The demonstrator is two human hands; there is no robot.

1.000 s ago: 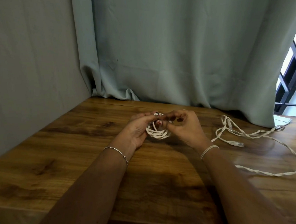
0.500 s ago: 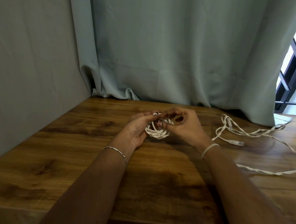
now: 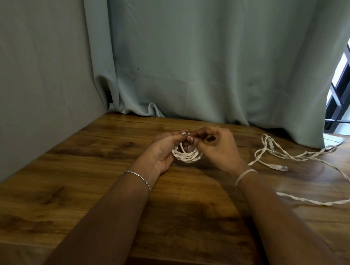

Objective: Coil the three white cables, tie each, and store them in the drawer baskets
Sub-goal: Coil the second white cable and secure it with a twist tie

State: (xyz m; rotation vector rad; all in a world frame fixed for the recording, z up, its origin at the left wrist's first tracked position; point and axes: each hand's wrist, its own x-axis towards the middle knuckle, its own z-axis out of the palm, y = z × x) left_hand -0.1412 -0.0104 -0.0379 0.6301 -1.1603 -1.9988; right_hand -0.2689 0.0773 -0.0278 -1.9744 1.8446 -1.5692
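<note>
Centre of frame: your left hand (image 3: 164, 150) and right hand (image 3: 220, 150) are together, both clamped on a small coil of white cable (image 3: 187, 157). Your left fingers curl round its left side and your right fingertips pinch at its top. It sits low over the brown wood-grain tabletop (image 3: 104, 179); contact cannot be told. Right of frame: a loose white network cable (image 3: 305, 158), sprawled flat, well apart from your hands. Wrists: a thin silver bracelet (image 3: 140, 177) on the left, a pale band (image 3: 244, 175) on the right. Upper frame: a grey-green curtain (image 3: 195, 61).
</note>
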